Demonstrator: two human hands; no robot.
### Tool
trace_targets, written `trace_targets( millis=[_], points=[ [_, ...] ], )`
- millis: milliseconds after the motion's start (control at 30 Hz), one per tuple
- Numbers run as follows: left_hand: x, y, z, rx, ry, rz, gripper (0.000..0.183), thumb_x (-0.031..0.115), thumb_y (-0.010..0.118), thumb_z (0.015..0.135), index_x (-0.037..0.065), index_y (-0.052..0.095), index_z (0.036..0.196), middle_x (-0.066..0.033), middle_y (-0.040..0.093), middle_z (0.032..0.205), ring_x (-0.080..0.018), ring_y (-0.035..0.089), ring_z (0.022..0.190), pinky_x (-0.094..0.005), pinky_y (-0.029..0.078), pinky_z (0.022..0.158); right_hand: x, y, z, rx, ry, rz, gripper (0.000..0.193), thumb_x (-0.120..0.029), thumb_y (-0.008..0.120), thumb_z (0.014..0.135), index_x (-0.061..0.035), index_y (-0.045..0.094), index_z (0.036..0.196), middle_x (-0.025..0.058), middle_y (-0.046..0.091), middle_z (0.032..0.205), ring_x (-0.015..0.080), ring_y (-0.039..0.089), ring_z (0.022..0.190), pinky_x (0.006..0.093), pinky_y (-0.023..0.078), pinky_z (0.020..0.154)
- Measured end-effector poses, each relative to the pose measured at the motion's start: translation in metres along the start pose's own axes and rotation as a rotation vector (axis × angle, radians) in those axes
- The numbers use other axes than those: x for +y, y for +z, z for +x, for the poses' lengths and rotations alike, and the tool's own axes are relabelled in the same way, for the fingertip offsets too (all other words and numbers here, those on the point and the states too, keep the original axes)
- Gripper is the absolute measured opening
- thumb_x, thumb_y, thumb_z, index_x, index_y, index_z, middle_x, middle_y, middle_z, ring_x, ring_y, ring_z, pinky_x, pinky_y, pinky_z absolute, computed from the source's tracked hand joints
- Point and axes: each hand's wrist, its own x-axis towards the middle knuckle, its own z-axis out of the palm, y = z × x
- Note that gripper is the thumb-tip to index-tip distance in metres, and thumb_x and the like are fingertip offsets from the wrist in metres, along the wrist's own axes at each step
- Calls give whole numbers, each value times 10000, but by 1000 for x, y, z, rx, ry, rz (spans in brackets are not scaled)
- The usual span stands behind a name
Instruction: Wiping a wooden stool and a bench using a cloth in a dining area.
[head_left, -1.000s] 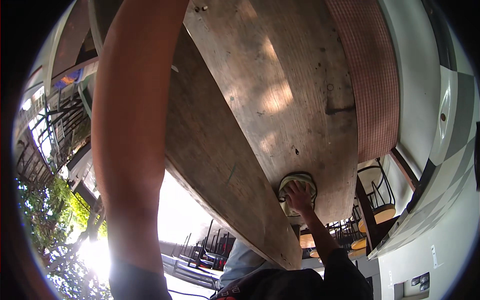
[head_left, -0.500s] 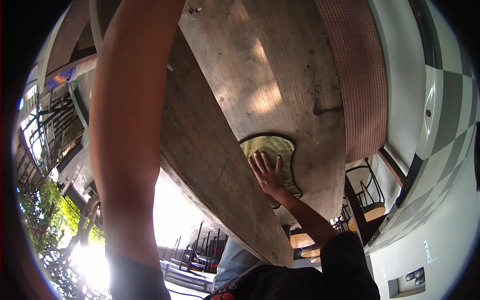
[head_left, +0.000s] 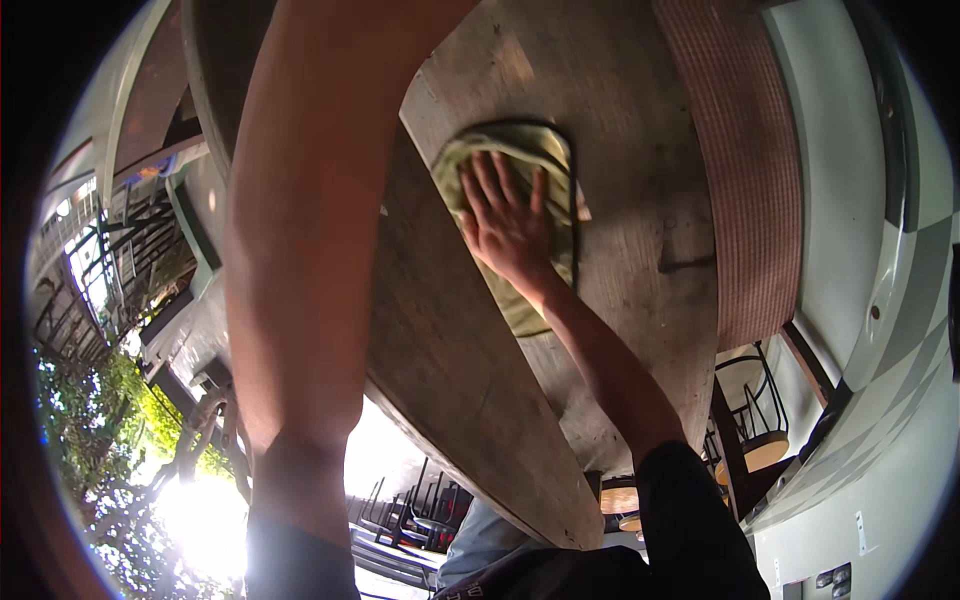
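My right hand (head_left: 506, 232) lies flat on a yellow-green cloth (head_left: 558, 230) with dark edging, its fingers spread. The cloth rests rumpled on a worn wooden tabletop (head_left: 635, 300). To its left runs a long wooden plank (head_left: 460, 350), set at an angle to the tabletop. My left arm (head_left: 310, 220) stretches up past the plank and out at the top of the picture. The left hand is beyond the edge, so what it touches is hidden.
A red-checked strip (head_left: 755, 200) runs along the table's right side, beside a pale wall with grey checks. Stools with round wooden seats (head_left: 765, 450) stand at the lower right. Black chairs (head_left: 435, 510) are below the plank; greenery and bright light fill the left.
My right hand and the cloth have moved up the tabletop, away from me and slightly left. The cloth has bunched and shifted shape. The whole view has swung a little.
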Motion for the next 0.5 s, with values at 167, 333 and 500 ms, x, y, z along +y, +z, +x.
trace_targets(
  millis=[167, 333, 500],
  points=[
    [10, -46, 18, -387, -1031, -904, 143, 140, 635, 797, 2, 666, 818, -196, 647, 853, -351, 638, 844, -425, 527, 768, -9, 5, 92, -264, -218, -95, 638, -388, 404, 945, -95, 260, 1494, 61, 213, 1571, 249, 124, 1464, 632, 61, 1129],
    [24, -12, -3, -150, -623, -839, 168, 147, 538, 824, -17, 552, 791, -192, 593, 773, -366, 603, 744, -449, 466, 654, -6, 10, 163, 59, 69, 833, 651, -363, 409, 921, -51, 264, 1473, 96, 221, 1557, 273, 111, 1464, 645, 41, 1126],
    [30, -11, -5, -154, -590, -726, 165, 118, 514, 796, -12, 554, 702, -203, 594, 679, -398, 598, 670, -489, 481, 608, -17, 18, 227, 255, 129, 345, 639, -342, 462, 869, -8, 367, 1405, 140, 298, 1512, 283, 148, 1453, 639, 29, 1128]
  ],
)
